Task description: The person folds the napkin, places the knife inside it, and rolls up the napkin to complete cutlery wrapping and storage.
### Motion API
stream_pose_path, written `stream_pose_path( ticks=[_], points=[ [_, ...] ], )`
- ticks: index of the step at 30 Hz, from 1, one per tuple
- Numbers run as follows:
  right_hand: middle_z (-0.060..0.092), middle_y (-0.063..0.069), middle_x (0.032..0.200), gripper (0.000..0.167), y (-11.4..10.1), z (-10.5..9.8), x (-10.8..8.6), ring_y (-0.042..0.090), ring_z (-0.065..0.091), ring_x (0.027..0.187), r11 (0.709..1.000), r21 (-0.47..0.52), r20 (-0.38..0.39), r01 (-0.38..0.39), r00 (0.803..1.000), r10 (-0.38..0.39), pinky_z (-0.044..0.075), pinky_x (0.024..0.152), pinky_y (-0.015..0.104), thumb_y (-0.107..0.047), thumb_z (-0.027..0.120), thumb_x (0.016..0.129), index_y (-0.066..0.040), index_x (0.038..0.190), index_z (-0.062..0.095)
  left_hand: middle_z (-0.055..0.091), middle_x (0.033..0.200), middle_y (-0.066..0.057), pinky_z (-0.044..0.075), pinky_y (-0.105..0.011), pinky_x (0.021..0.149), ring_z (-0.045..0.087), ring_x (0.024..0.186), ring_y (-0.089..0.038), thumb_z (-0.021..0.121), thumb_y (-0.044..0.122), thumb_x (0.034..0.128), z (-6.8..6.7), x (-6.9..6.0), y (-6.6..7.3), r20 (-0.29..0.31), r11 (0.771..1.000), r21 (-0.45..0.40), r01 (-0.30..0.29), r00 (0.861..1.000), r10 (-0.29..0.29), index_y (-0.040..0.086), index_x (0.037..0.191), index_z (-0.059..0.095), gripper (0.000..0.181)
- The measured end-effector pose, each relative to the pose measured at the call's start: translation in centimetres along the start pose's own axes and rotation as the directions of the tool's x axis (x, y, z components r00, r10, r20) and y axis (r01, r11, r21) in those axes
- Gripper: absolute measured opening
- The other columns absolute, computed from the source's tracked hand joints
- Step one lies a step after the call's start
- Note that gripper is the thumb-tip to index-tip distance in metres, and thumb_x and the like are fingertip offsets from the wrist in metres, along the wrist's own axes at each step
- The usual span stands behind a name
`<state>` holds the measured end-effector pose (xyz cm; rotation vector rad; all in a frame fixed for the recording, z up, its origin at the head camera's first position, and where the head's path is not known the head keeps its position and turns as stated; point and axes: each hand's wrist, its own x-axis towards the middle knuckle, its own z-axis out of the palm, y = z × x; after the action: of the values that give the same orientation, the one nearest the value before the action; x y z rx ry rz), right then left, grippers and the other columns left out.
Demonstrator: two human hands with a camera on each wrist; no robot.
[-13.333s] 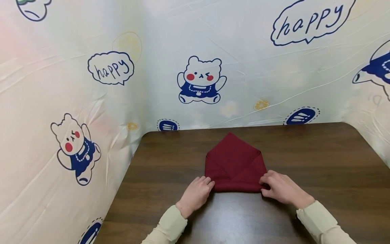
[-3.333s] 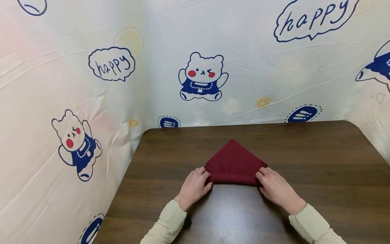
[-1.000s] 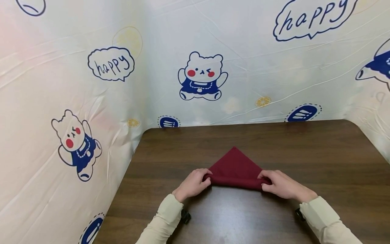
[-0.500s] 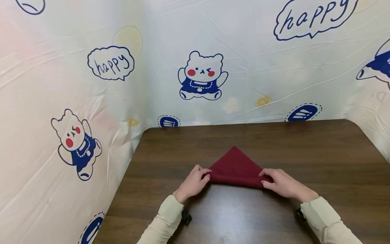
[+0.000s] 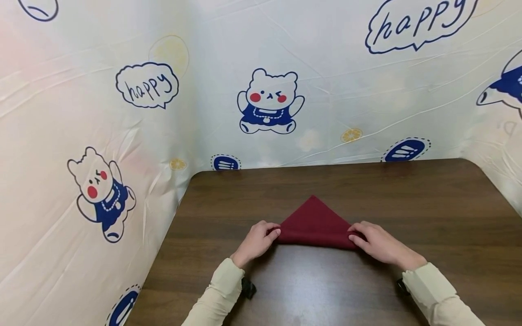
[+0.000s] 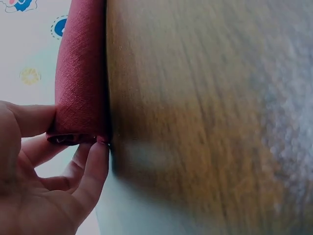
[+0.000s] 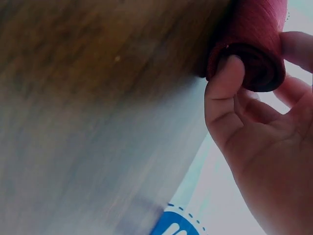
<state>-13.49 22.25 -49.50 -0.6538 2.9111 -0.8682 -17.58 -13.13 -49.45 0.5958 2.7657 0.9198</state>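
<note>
A dark red cloth napkin point(image 5: 315, 221) lies on the table, its near edge rolled into a tube and its flat part ending in a point at the far side. My left hand point(image 5: 254, 241) holds the left end of the roll between thumb and fingers. At the other end, my right hand point(image 5: 378, 244) grips the roll. In the left wrist view the rolled cloth point(image 6: 82, 73) shows its layered end against my fingertips. The right wrist view has my thumb point(image 7: 230, 73) pressed at the spiral opening of the roll point(image 7: 259, 24), with fingers around its far side.
The brown wooden table point(image 5: 228, 199) has rounded far corners. Behind it and to the left hangs a pale curtain point(image 5: 212, 90) printed with bears and lettering. A dark device point(image 5: 248, 288) is strapped at the left wrist.
Over the longer span the napkin's far part has shortened as its near edge was rolled up. In the last second the roll has turned slightly, with both hands staying at its ends.
</note>
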Motion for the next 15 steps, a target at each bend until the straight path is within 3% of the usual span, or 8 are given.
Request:
stream_pose_path(
  ticks=[15],
  points=[
    [0.060, 0.006, 0.094, 0.015, -0.87, 0.60, 0.50, 0.021, 0.060, 0.086, 0.989, -0.037, -0.070, -0.141, 0.988, 0.138, 0.051, 0.080, 0.044, -0.019, 0.062, 0.091, -0.006, 0.099, 0.067, 0.066, 0.104, -0.008, 0.050, -0.037, 0.083, 0.061, 0.094, -0.021, 0.054, 0.026, 0.0992, 0.08, 0.28, -0.25, -0.012, 1.000, -0.001, 0.019, 1.000, -0.019, 0.009, 0.117, 0.068, 0.029]
  ],
)
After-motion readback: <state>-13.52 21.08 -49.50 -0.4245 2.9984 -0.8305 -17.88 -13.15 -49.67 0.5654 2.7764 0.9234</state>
